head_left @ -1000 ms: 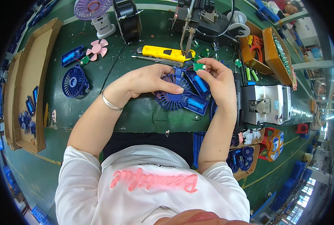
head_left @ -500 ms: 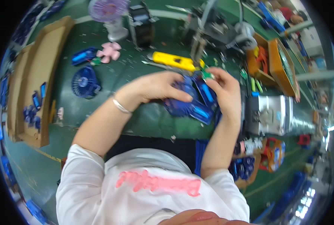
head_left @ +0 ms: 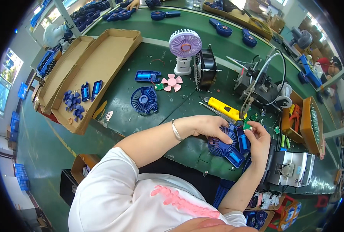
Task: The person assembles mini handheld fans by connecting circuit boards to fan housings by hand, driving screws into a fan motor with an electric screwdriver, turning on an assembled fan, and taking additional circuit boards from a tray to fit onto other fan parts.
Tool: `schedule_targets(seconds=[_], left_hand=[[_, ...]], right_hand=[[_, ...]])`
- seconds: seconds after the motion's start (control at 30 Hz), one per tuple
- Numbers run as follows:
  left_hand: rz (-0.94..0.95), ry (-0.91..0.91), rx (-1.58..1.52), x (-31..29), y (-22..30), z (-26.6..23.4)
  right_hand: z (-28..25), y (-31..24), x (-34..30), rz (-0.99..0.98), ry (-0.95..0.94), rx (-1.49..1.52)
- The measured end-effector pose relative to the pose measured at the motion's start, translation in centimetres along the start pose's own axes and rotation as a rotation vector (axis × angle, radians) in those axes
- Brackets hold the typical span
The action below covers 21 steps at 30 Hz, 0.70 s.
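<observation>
My left hand is closed on the rim of a blue fan housing, thumb lying over its grille. Between the thumb and fingers of my right hand is a small green circuit board. That board is just below the tip of a soldering iron on a stand; whether they touch I cannot tell. Blue handle shells with batteries, one a handle shell beside my right fingers, lie against the housing. Behind my hands are a yellow tool and thin metal tools.
Left of my hands lie another blue fan housing and a pink fan blade. A purple-and-white fan stands behind, beside a black fan. Cardboard trays are at left; an orange bin and a white-grey machine at right.
The whole view has swung, so the bench and my hands appear further right and lower, and more of the far bench shows. Both hands keep their holds on the housing and circuit board.
</observation>
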<state>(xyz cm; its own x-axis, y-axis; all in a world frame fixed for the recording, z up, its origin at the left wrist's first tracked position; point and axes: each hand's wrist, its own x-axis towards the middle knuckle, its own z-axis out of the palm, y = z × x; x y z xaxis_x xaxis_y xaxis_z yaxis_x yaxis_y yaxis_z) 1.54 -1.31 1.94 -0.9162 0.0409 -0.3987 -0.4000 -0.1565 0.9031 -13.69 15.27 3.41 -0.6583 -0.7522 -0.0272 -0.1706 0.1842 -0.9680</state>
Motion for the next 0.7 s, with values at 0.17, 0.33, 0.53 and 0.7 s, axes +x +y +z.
schedule_targets(seconds=[0.17,0.33,0.53,0.7], left_hand=[[0.013,-0.019,0.007,0.02,0.03,-0.12],[0.004,0.009,0.002,-0.11,0.11,0.31],[-0.017,0.012,-0.005,-0.12,0.24,0.23],[-0.006,0.01,-0.01,0.12,0.14,-0.04]], right_hand=[[0.18,-0.37,-0.22,-0.002,-0.001,-0.029],[0.2,-0.12,-0.27,0.001,-0.002,-0.025],[0.34,-0.26,-0.25,-0.001,0.0,-0.033],[0.49,-0.28,0.0,-0.012,0.0,-0.059]])
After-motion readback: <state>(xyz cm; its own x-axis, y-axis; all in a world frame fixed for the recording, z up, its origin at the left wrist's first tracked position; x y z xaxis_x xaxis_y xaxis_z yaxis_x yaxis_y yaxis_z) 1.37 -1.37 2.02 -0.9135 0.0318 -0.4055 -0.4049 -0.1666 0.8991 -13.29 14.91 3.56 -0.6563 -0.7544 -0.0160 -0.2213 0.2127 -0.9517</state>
